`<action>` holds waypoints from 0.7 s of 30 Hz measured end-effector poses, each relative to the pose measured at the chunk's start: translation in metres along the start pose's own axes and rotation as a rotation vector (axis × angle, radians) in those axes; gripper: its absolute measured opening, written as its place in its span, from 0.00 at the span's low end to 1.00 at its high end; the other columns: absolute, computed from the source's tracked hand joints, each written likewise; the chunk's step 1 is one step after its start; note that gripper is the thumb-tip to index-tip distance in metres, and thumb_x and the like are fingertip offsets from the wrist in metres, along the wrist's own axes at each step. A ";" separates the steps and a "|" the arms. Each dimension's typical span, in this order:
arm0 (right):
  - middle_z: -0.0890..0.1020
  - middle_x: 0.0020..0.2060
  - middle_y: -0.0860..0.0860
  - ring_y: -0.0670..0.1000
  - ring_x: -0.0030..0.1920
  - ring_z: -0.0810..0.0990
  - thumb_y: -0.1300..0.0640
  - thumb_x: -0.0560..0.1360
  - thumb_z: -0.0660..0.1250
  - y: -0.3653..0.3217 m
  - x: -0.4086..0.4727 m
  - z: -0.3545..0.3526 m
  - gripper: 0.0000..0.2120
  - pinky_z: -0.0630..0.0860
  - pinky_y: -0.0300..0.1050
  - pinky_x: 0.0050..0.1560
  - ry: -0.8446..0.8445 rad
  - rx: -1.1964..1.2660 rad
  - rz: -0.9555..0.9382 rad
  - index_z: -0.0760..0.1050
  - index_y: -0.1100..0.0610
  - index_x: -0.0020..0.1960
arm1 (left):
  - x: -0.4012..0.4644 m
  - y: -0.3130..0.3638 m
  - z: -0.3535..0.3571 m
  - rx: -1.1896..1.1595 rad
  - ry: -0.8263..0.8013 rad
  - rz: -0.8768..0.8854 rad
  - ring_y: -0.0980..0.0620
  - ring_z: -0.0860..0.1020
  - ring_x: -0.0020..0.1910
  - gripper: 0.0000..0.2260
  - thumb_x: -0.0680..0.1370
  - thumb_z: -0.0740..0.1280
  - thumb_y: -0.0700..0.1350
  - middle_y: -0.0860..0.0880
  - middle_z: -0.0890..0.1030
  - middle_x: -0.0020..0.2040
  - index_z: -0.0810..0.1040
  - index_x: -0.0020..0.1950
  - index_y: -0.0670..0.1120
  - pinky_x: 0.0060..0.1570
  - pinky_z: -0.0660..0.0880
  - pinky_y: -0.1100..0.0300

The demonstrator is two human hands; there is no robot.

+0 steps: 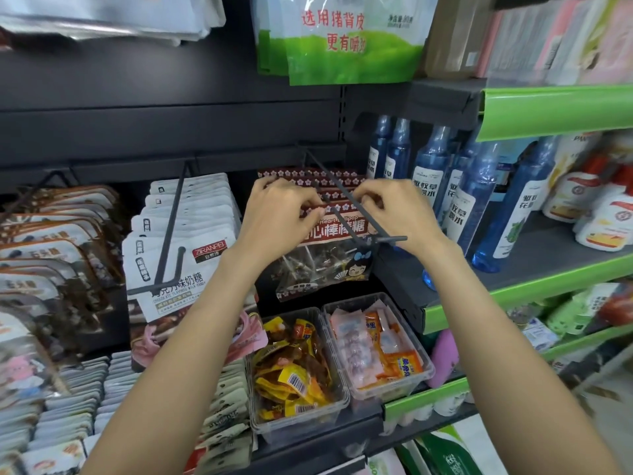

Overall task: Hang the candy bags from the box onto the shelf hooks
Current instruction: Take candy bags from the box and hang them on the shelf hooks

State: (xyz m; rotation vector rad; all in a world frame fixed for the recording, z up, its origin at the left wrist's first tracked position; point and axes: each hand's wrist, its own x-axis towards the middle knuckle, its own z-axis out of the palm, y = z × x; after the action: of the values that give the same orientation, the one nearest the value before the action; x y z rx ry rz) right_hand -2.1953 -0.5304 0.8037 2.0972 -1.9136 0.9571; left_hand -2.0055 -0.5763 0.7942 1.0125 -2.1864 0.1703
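Note:
A lollipop candy bag (329, 262) with a dark red flowered header and a clear lower half hangs at the front of a black shelf hook (346, 197). My left hand (277, 217) pinches the left end of its header. My right hand (394, 210) pinches the header's right end beside the hook's rod. Several matching bags (339, 178) hang behind it on the same hook. The box is not in view.
White milk candy bags (178, 241) fill the hook to the left. Two clear bins (394, 389) of wrapped snacks sit below. Blue spray bottles (479, 200) stand on the green-edged shelf to the right. A green and white pouch (342, 39) hangs above.

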 end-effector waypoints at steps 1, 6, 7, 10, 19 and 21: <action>0.85 0.49 0.48 0.52 0.49 0.82 0.61 0.78 0.60 -0.003 0.004 -0.003 0.12 0.77 0.47 0.49 0.045 0.040 0.004 0.82 0.52 0.54 | -0.001 -0.001 0.000 -0.008 0.008 0.005 0.50 0.78 0.52 0.08 0.77 0.67 0.51 0.53 0.84 0.46 0.83 0.51 0.50 0.65 0.61 0.51; 0.84 0.54 0.51 0.50 0.54 0.81 0.62 0.79 0.64 -0.016 0.058 -0.004 0.11 0.76 0.47 0.59 0.052 0.034 -0.030 0.81 0.55 0.57 | -0.005 -0.006 0.000 -0.100 0.057 -0.001 0.50 0.80 0.47 0.08 0.78 0.67 0.51 0.53 0.84 0.44 0.83 0.48 0.50 0.57 0.70 0.51; 0.83 0.55 0.52 0.52 0.55 0.81 0.62 0.78 0.65 -0.018 0.071 -0.001 0.10 0.76 0.48 0.60 0.002 0.003 -0.032 0.81 0.55 0.57 | -0.005 -0.007 -0.001 -0.108 0.065 -0.009 0.49 0.80 0.46 0.08 0.78 0.67 0.51 0.52 0.85 0.44 0.84 0.48 0.50 0.56 0.71 0.50; 0.81 0.58 0.53 0.53 0.57 0.80 0.62 0.77 0.68 -0.021 0.099 0.010 0.12 0.76 0.47 0.60 -0.160 -0.079 0.051 0.80 0.56 0.59 | -0.002 -0.007 -0.004 -0.119 0.101 -0.027 0.49 0.81 0.45 0.09 0.77 0.67 0.51 0.52 0.85 0.45 0.84 0.47 0.48 0.52 0.74 0.51; 0.82 0.55 0.55 0.56 0.54 0.81 0.64 0.78 0.65 -0.014 0.104 0.034 0.09 0.75 0.45 0.53 -0.109 -0.102 0.126 0.82 0.56 0.54 | -0.003 -0.005 -0.004 -0.113 0.099 -0.013 0.50 0.81 0.46 0.06 0.77 0.68 0.47 0.53 0.85 0.46 0.85 0.47 0.49 0.53 0.74 0.52; 0.82 0.55 0.55 0.56 0.54 0.81 0.64 0.78 0.65 -0.013 0.104 0.034 0.09 0.76 0.46 0.53 -0.110 -0.088 0.126 0.82 0.56 0.53 | -0.004 -0.006 -0.004 -0.103 0.085 -0.012 0.50 0.81 0.45 0.05 0.77 0.69 0.47 0.53 0.85 0.45 0.84 0.47 0.49 0.52 0.74 0.52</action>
State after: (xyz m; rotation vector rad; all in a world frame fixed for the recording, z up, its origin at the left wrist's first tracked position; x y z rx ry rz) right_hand -2.1721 -0.6331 0.8366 2.0408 -2.1225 0.7792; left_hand -1.9976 -0.5764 0.7931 0.9442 -2.0896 0.0928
